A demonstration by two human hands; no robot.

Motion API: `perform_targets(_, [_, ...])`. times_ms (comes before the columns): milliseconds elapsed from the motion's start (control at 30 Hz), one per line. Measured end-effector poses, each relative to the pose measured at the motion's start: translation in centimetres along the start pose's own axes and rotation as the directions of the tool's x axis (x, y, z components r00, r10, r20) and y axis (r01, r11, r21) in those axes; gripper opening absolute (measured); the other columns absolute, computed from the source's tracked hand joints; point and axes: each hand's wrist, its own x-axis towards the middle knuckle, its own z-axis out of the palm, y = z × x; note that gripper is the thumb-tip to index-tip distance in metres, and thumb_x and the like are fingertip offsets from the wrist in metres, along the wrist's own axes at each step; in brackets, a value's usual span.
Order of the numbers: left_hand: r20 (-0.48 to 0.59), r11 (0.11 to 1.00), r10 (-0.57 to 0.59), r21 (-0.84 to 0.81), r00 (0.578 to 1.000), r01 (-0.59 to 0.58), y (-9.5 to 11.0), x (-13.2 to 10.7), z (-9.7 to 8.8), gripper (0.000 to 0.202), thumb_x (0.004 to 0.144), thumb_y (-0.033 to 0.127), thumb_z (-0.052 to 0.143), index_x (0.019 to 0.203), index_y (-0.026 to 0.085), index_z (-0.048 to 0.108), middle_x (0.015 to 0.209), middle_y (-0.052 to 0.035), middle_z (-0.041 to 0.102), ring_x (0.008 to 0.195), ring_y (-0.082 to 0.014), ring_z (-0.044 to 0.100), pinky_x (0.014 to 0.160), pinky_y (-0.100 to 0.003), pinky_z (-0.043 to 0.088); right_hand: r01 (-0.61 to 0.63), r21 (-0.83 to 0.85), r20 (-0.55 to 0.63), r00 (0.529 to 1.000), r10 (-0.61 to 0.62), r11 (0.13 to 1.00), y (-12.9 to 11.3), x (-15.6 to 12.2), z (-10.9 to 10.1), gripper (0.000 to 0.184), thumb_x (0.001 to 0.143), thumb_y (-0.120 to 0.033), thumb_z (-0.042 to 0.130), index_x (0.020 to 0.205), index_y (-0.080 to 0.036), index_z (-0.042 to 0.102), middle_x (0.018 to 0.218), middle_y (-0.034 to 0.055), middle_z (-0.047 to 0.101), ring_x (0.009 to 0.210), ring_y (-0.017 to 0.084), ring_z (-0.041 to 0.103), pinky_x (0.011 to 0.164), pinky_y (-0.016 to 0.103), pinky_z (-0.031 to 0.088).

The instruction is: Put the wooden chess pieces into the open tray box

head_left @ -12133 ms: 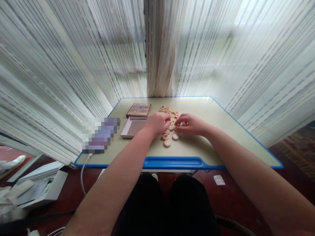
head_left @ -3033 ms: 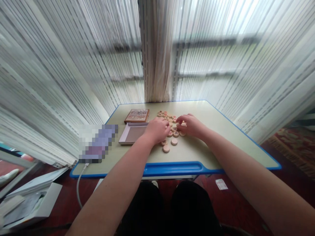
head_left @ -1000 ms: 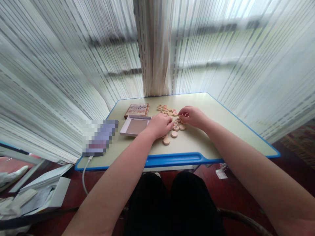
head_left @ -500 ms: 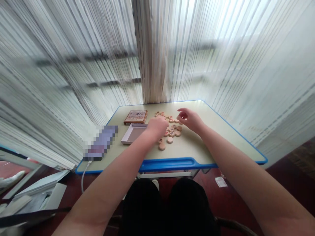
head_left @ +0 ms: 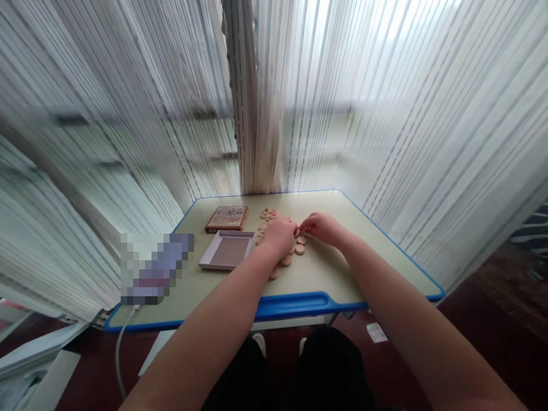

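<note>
Round wooden Chinese chess pieces (head_left: 300, 249), some with painted characters, lie in a loose group on the table (head_left: 342, 268). My left hand (head_left: 280, 234) is over the middle of the group with its fingers curled. It covers several pieces, and what its fingertips hold is hidden. From the right, my right hand (head_left: 322, 227) meets it at the fingertips, finger and thumb pinched at what looks like one piece. Left of the group sits an open, shallow box tray (head_left: 205, 264). Behind the tray lies a box lid (head_left: 228, 218) with a printed picture and brown sides.
A blurred-out device (head_left: 165, 265) with a white cable (head_left: 117, 357) lies at the table's left edge. A blue raised rim (head_left: 295, 305) runs along the near edge. Striped curtains (head_left: 265, 114) hang behind the table. A white packet (head_left: 377, 333) is on the floor.
My right hand has moved left and its fingers have closed beside my left hand. My left hand stays over the pieces. The camera view has shifted slightly.
</note>
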Motion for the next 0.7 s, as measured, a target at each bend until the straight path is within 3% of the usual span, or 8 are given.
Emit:
perform_targets(167, [-0.018,0.999,0.035,-0.024,0.999,-0.035,0.7,0.2,0.2,0.03,0.083,0.017,0.041,0.094,0.019,0.069,0.102,-0.0082,0.067,0.101,-0.0214,0.057,0.089,-0.033,0.045,0.006,-0.045,0.044,0.999,-0.004,0.999,-0.1,0.0,-0.2,0.03,0.071,-0.004,0.055,0.08,-0.023,0.076,0.077,0.0014,0.067,0.066,0.012,0.058,0.068,0.023,0.045])
perform_targets(267, [-0.006,1.0,0.011,-0.015,1.0,-0.011,0.5,0.2,0.1,0.03,0.084,0.021,0.041,0.095,0.022,0.069,0.098,-0.008,0.067,0.095,-0.0216,0.06,0.084,-0.034,0.046,-0.018,-0.029,-0.058,0.998,0.016,0.999,0.2,0.1,0.0,0.028,0.073,-0.007,0.055,0.086,-0.021,0.075,0.087,0.0047,0.068,0.075,0.014,0.06,0.075,0.025,0.046])
perform_targets(367, [-0.007,1.0,0.015,0.019,1.0,-0.015,0.2,0.1,0.1,0.03,0.084,0.024,0.042,0.095,0.025,0.07,0.098,-0.0069,0.068,0.091,-0.0217,0.061,0.08,-0.033,0.047,0.01,-0.072,-0.137,0.99,-0.02,0.997,0.8,0.4,0.6,0.029,0.076,-0.013,0.056,0.099,-0.02,0.072,0.104,0.0092,0.066,0.093,0.02,0.06,0.091,0.034,0.041])
perform_targets(500, [0.0,0.999,-0.016,0.029,1.0,0.016,0.2,0.2,0.1,0.028,0.082,0.024,0.046,0.094,0.027,0.071,0.097,-0.0054,0.069,0.091,-0.0209,0.062,0.079,-0.032,0.047,0.079,-0.089,-0.08,0.993,-0.086,0.993,1.2,0.8,1.4,0.03,0.08,-0.013,0.05,0.097,-0.021,0.073,0.112,0.0088,0.066,0.105,0.021,0.056,0.099,0.038,0.033])
perform_targets(700, [0.0,0.999,-0.036,0.026,0.999,0.036,0.2,0.2,0.0,0.029,0.08,0.022,0.046,0.096,0.026,0.07,0.096,-0.0059,0.07,0.092,-0.0221,0.062,0.08,-0.033,0.047,0.053,-0.09,-0.028,0.998,-0.056,0.995,0.9,0.8,1.2,0.026,0.079,-0.016,0.05,0.09,-0.02,0.073,0.102,0.0081,0.069,0.097,0.02,0.059,0.097,0.036,0.033])
